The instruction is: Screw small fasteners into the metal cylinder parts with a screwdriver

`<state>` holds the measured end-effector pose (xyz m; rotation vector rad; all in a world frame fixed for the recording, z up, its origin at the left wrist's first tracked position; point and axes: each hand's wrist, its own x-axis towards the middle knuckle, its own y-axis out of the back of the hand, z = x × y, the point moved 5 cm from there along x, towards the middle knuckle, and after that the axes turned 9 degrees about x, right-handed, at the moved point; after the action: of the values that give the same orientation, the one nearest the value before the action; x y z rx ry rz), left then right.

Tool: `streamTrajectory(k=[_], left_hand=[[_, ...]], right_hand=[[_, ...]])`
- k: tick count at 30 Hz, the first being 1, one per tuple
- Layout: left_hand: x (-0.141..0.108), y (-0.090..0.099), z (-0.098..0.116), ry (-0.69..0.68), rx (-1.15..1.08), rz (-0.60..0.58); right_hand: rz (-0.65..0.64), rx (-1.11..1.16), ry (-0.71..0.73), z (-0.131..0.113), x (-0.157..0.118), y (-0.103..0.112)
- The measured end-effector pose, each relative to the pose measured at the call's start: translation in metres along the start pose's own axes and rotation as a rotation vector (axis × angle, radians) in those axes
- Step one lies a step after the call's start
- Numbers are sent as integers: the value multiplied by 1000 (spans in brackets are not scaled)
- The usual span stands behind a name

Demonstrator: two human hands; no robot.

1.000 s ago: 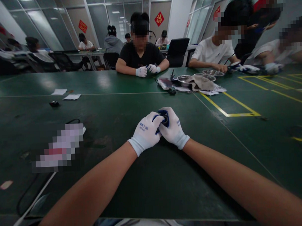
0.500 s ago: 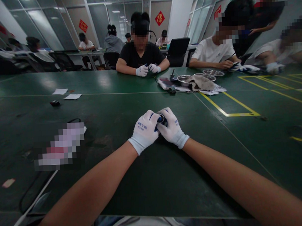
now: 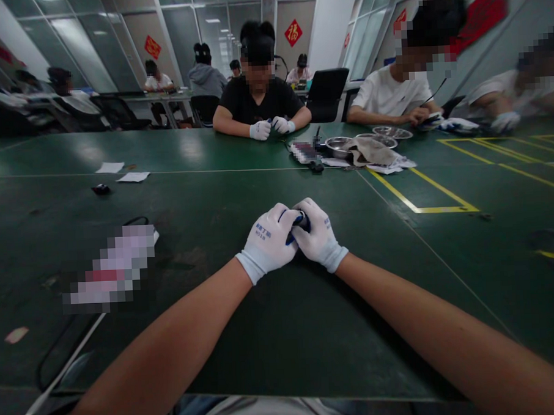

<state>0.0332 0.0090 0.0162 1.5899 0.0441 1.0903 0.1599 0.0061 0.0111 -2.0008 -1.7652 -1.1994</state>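
Both my hands wear white knit gloves with blue palms and meet over the green table (image 3: 264, 330). Between them sits a small dark round part with a shiny metal rim (image 3: 301, 219), mostly covered by the fingers, so its exact kind does not show. My left hand (image 3: 269, 239) is closed on it from the left, thumb lying along its near side. From the right, my right hand (image 3: 318, 235) curls around the same part, with thumb and fingers pressed against it.
Left of my arms lies a blurred-out flat object (image 3: 112, 266) with a cable. Farther off are a small dark object (image 3: 100, 189) and white papers (image 3: 133, 177). Metal bowls (image 3: 338, 146) and a grey cloth (image 3: 370, 151) stand toward the far right. Across the table sits a person (image 3: 260, 98) in gloves.
My hands have shifted slightly, and the fingers now cover more of the round part. In the background at right, a standing person has moved out of view.
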Motion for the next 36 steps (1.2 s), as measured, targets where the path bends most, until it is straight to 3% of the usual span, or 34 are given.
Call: streamTrajectory(k=[18,36], left_hand=[[0,0,0,18,-49,16],[-1,1,2,6,-75,-27]], right_hand=[[79,-55,43,0,-2,5],[41,-1,36,-3,-1,5]])
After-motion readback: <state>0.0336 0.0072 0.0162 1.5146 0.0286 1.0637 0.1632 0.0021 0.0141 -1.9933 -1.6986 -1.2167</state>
